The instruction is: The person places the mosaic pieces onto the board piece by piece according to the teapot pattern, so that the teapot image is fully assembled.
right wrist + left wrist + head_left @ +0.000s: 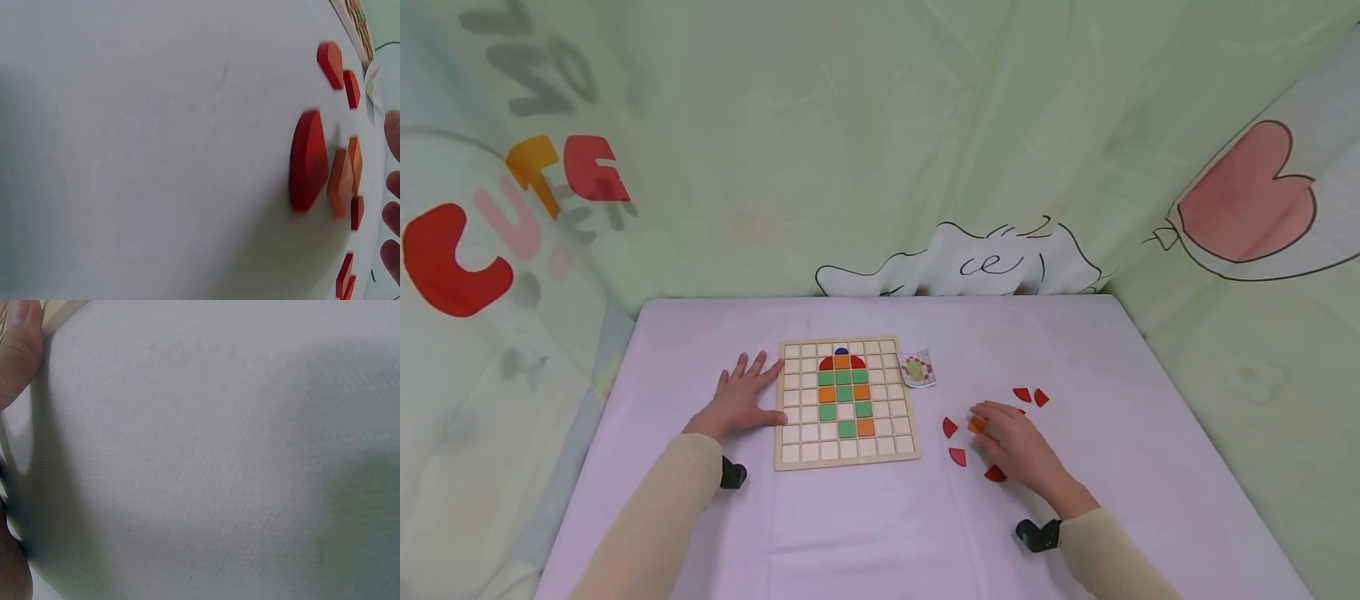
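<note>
A wooden grid board lies on the table, holding green, orange and red pieces and a blue one at the top. My left hand spreads its fingers at the board's left edge, and the thumb touches that edge. Over the loose pieces to the right, my right hand reaches down with bent fingers. Under its fingertips are two orange squares, apart from the fingers in the right wrist view. Nearest that wrist camera is a red quarter-round piece.
A small printed picture card touches the board's right side. Loose red pieces surround the right hand, among them one on the left and one at the back. A pale cloth covers the table; printed curtains hang behind and beside it.
</note>
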Demonstrator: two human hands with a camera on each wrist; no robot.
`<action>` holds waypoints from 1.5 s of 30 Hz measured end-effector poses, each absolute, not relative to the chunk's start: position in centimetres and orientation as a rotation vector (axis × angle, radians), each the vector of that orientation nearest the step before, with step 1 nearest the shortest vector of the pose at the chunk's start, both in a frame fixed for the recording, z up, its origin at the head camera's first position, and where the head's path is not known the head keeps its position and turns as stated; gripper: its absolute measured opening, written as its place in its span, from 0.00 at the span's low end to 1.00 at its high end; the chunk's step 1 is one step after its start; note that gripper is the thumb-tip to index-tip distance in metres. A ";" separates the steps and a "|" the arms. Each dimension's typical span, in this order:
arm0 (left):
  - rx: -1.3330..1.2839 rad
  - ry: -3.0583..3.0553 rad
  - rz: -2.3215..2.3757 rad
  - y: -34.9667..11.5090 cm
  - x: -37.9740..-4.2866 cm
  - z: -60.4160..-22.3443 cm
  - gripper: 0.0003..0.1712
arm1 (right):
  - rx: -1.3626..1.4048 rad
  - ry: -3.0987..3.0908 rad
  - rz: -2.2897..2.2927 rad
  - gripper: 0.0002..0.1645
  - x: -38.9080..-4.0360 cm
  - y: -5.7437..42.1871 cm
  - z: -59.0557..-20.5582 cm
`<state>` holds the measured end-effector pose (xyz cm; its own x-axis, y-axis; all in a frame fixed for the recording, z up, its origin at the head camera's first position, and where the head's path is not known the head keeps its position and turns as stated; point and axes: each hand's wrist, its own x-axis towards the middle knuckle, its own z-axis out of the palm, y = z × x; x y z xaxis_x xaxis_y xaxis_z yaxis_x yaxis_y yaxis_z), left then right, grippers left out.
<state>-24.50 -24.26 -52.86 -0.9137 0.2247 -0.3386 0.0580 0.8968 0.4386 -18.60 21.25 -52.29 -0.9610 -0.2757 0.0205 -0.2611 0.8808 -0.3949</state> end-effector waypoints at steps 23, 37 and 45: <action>0.208 2.677 0.628 -24.2 -24.4 -52.9 0.62 | -0.371 3.036 -0.612 0.25 -17.0 24.4 -54.0; 0.200 2.682 0.625 -24.1 -24.4 -52.9 0.61 | -0.304 3.047 -0.620 0.17 -17.1 24.1 -53.9; 0.210 2.692 0.619 -24.2 -24.3 -52.7 0.61 | -0.306 3.043 -0.642 0.17 -17.1 24.0 -53.9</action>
<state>-24.28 -24.19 -52.70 -0.9207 0.2232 -0.3201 0.0610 0.8925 0.4469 -17.09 24.02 -53.91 -0.9807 -0.1939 0.0239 -0.1870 0.8965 -0.4016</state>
